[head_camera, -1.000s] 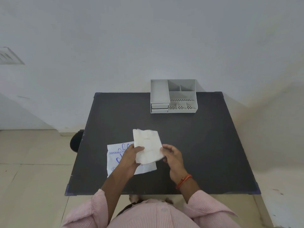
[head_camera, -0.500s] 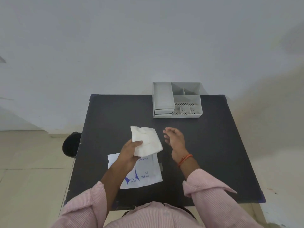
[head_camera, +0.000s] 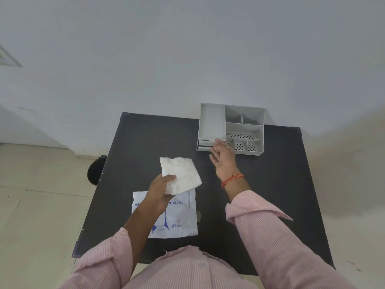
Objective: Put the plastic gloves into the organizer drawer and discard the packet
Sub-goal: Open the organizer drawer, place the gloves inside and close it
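Observation:
My left hand (head_camera: pixel 159 189) grips a folded white stack of plastic gloves (head_camera: pixel 183 174) above the middle of the black table (head_camera: pixel 270 195). Under that hand lies the flat white packet (head_camera: pixel 179 220) with blue print, partly hidden by my forearm. A grey organizer (head_camera: pixel 212 122) stands at the table's far edge, with a shallow drawer (head_camera: pixel 205 144) at its lower left front. My right hand (head_camera: pixel 223 157) is stretched out, fingers apart, its fingertips at the drawer front. Nothing is in that hand.
The organizer has several open compartments (head_camera: pixel 243 128), some perforated. A white wall rises right behind the table. A dark round object (head_camera: pixel 95 170) sits on the floor by the table's left edge. Tiled floor lies on the left.
My right hand let go of the glove stack and reached forward to the organizer's drawer front. My left hand kept the gloves, lifted slightly off the packet.

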